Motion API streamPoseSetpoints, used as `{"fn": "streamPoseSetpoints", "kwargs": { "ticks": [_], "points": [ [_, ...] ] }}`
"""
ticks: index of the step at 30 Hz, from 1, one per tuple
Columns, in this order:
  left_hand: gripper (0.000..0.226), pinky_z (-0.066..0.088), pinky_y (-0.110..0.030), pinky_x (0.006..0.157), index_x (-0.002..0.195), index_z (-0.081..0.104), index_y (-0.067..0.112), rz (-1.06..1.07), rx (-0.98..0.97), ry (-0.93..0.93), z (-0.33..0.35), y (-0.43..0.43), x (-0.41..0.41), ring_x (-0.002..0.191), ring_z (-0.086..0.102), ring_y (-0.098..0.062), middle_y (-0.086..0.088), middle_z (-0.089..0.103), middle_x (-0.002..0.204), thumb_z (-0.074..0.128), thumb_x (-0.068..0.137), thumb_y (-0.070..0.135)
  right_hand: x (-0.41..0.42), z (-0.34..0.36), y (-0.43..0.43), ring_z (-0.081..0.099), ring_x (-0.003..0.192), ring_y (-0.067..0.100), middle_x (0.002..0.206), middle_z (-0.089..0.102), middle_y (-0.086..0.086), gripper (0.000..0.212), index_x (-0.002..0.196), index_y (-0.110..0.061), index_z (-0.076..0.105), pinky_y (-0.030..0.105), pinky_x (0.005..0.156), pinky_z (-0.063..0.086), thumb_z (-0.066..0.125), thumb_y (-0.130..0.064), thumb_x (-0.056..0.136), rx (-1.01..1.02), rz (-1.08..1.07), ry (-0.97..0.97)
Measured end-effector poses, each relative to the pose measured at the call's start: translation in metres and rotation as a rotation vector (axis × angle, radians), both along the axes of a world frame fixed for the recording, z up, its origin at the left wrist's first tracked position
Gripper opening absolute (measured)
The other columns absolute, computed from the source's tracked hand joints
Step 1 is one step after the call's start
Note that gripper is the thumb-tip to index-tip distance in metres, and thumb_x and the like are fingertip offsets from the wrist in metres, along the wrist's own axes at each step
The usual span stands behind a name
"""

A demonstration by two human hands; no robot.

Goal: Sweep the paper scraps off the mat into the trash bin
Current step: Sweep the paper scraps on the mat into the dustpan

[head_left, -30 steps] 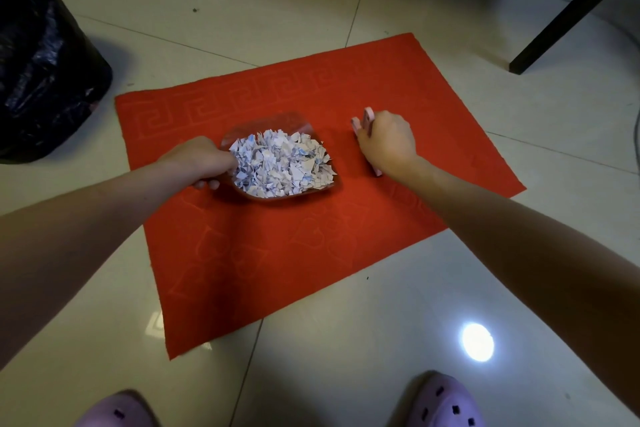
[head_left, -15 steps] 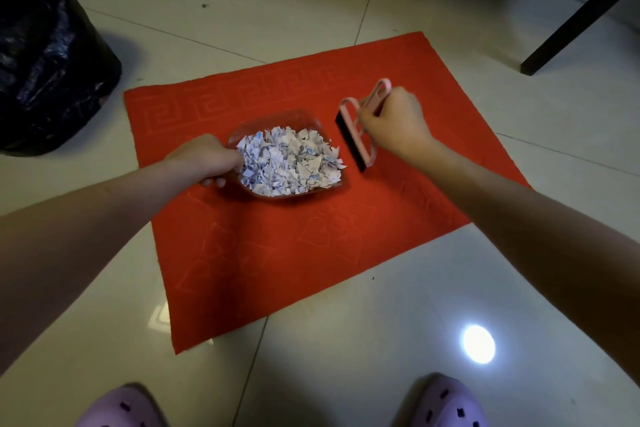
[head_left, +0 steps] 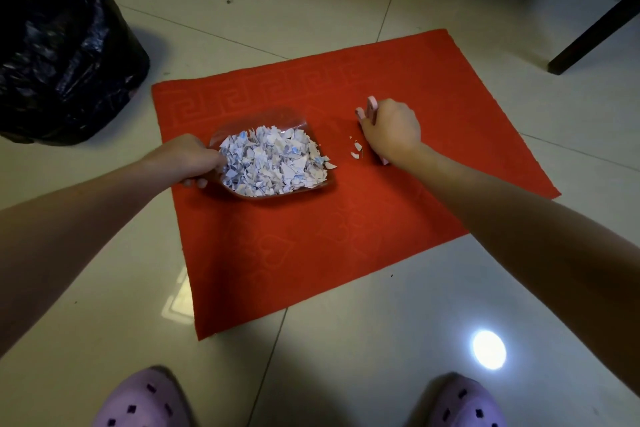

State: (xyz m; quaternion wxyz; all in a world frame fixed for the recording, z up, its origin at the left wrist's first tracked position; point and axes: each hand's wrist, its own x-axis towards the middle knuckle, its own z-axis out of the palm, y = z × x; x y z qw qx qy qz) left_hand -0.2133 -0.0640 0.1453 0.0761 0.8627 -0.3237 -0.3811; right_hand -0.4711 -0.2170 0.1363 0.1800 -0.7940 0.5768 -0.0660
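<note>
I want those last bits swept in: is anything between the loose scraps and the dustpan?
Nothing visible does. Only bare red mat separates the loose scraps beside the brush in the right hand from the dustpan.

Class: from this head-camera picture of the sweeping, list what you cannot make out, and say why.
The pink brush: head view, mostly covered by the right hand; bristles hidden.
The handle of the dustpan: hidden inside the left hand.
The trash bin: cut by the left edge; its opening is not shown.
Print on the paper scraps: too small to read.
</note>
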Motion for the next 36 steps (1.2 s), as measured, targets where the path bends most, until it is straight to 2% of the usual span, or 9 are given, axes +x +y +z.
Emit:
{"fn": "streamPoseSetpoints", "kwargs": {
  "ticks": [4, 7, 10, 16, 19, 24, 27, 32, 36],
  "points": [
    [0.018, 0.030, -0.022, 0.044, 0.067, 0.062, 0.004, -0.006, 0.014, -0.015, 0.001, 0.004, 0.004, 0.038, 0.040, -0.020, -0.009, 0.057, 0.046, 0.062, 0.079, 0.017, 0.011, 0.003, 0.010, 0.050, 0.043, 0.015, 0.050, 0.049, 0.001, 0.041, 0.061, -0.015, 0.047, 0.026, 0.041, 0.037, 0.047, -0.035, 0.097, 0.033, 0.051, -0.079],
    [0.019, 0.033, -0.022, 0.045, 0.071, 0.065, 0.005, -0.033, 0.021, -0.037, 0.004, 0.001, 0.003, 0.039, 0.043, -0.020, -0.008, 0.060, 0.047, 0.062, 0.080, 0.022, 0.005, 0.015, 0.006, 0.050, 0.036, 0.007, 0.052, 0.056, 0.003, 0.038, 0.064, -0.019, 0.048, 0.019, 0.035, 0.038, 0.047, -0.037, 0.098, 0.007, 0.055, -0.148],
    [0.017, 0.033, -0.021, 0.043, 0.070, 0.064, 0.008, -0.035, 0.021, -0.029, 0.004, -0.002, -0.001, 0.029, 0.044, -0.013, -0.003, 0.056, 0.039, 0.063, 0.081, 0.021, -0.011, 0.021, -0.007, 0.058, 0.043, 0.012, 0.056, 0.060, 0.007, 0.037, 0.070, -0.016, 0.051, 0.024, 0.042, 0.047, 0.045, -0.038, 0.098, -0.011, -0.022, -0.120],
    [0.017, 0.030, -0.022, 0.042, 0.069, 0.061, 0.007, -0.040, 0.022, -0.014, 0.002, -0.008, -0.009, 0.020, 0.038, -0.008, -0.001, 0.053, 0.035, 0.063, 0.082, 0.019, -0.034, 0.003, -0.016, 0.055, 0.052, 0.027, 0.046, 0.045, 0.002, 0.048, 0.058, -0.016, 0.043, 0.030, 0.057, 0.045, 0.040, -0.041, 0.098, -0.066, -0.134, -0.004],
    [0.018, 0.031, -0.022, 0.041, 0.067, 0.060, 0.007, -0.042, 0.018, -0.004, 0.000, -0.011, -0.013, 0.020, 0.039, -0.008, -0.004, 0.054, 0.039, 0.063, 0.082, 0.018, -0.018, -0.002, 0.000, 0.056, 0.040, 0.014, 0.043, 0.050, 0.002, 0.052, 0.054, -0.015, 0.047, 0.025, 0.050, 0.049, 0.042, -0.042, 0.098, 0.012, -0.022, -0.050],
    [0.017, 0.031, -0.023, 0.042, 0.070, 0.060, 0.006, -0.046, 0.011, 0.004, 0.001, -0.018, -0.016, 0.021, 0.039, -0.008, -0.006, 0.055, 0.044, 0.061, 0.084, 0.016, -0.002, 0.011, 0.005, 0.050, 0.044, 0.011, 0.064, 0.062, 0.006, 0.025, 0.087, -0.004, 0.067, 0.019, 0.039, 0.037, 0.052, -0.023, 0.094, 0.041, 0.010, -0.231],
    [0.017, 0.031, -0.023, 0.043, 0.069, 0.062, 0.006, -0.044, 0.013, 0.003, 0.000, -0.017, -0.013, 0.030, 0.041, -0.015, -0.005, 0.055, 0.040, 0.062, 0.082, 0.018, -0.016, 0.021, -0.009, 0.050, 0.043, 0.011, 0.058, 0.057, 0.003, 0.029, 0.080, -0.009, 0.062, 0.015, 0.035, 0.033, 0.052, -0.031, 0.096, -0.010, 0.000, -0.215],
    [0.017, 0.031, -0.023, 0.046, 0.071, 0.064, 0.005, -0.022, 0.001, 0.014, -0.002, -0.009, 0.000, 0.040, 0.040, -0.020, -0.008, 0.058, 0.046, 0.063, 0.081, 0.019, -0.037, 0.012, -0.024, 0.048, 0.042, 0.014, 0.048, 0.049, 0.002, 0.046, 0.057, -0.018, 0.042, 0.023, 0.046, 0.034, 0.044, -0.040, 0.098, -0.084, -0.115, -0.055],
    [0.015, 0.030, -0.023, 0.047, 0.070, 0.064, 0.003, 0.009, 0.002, 0.032, -0.005, 0.000, 0.011, 0.047, 0.045, -0.023, -0.013, 0.060, 0.055, 0.064, 0.078, 0.016, -0.027, -0.002, -0.008, 0.062, 0.055, 0.025, 0.050, 0.050, 0.002, 0.048, 0.064, -0.012, 0.054, 0.034, 0.059, 0.053, 0.040, -0.043, 0.098, -0.024, -0.066, -0.029]
  ]
}}
